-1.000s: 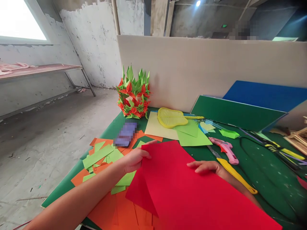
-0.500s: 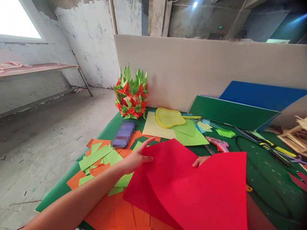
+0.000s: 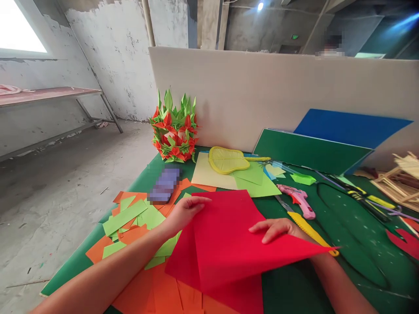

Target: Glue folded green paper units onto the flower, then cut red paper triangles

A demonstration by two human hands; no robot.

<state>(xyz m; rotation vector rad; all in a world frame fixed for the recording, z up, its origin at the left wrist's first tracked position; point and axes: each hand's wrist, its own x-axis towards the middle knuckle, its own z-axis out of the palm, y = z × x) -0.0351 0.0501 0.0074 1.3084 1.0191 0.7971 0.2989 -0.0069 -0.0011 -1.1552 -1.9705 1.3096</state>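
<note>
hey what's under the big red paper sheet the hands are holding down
Orange sheets and light green strips poke out from beneath the red paper, on the green table. Whatever lies under its middle is covered.

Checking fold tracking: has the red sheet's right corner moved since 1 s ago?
Yes. The red sheet has been folded leftward; its right corner now ends by the yellow knife, baring green table there.

Red paper sheet (image 3: 225, 244) folded diag., flat on green table (image 3: 327, 283)
</note>
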